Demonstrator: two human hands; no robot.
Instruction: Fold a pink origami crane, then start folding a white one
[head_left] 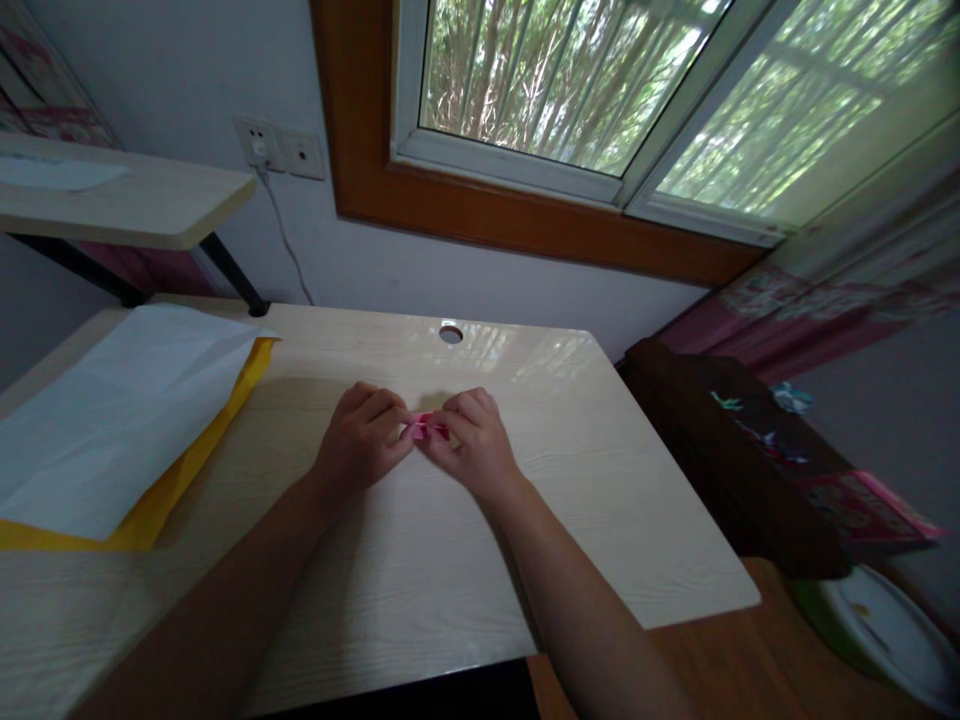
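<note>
1. The left hand and right hand are meeting at the middle of the desk, fingers curled and pinching one small pink paper piece between them.
2. One white sheet is lying over one yellow sheet on the desk's left side.
3. One brown box is standing to the right of the desk, holding small colourful bits, too blurred to count.

Both forearms reach forward from the near edge of the worktop and converge near its middle. The left hand and right hand rest knuckles-up, fingers curled inward, fingertips meeting in a pinching grip.
</note>
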